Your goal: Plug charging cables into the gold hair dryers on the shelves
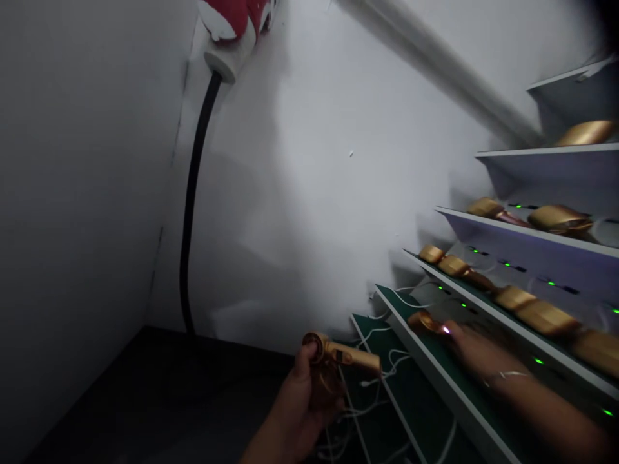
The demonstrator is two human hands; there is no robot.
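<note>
A white wall (300,193) fills most of the view, meeting a second, greyer wall at a corner on the left. A black cable (191,212) hangs down from a white and red fitting (229,38) near the top and reaches a dark floor or counter (159,386) below. On the right, a rack of tiered shelves (527,232) steps up and away, white-edged with green liners on the lower tiers; gold devices lie in rows along them beside small green lights (476,250). Loose white cords (387,367) trail over the lowest tiers.

The left hand (302,403) is closed around a gold device (345,356), thumb up against its round end. The device is metallic gold, with a circular head at the left and a straight barrel running off it (the view is dim and blurred, so finer detail is lost). Its long axis lies almost level, tipping slightly down to the right, barrel end aimed toward the shelves.

The right hand (476,351) reaches onto a lower shelf, fingertips on another gold device (423,320) at the shelf's near end; whether it grips or only touches it I cannot tell. A thin bracelet (503,376) circles that wrist.
</note>
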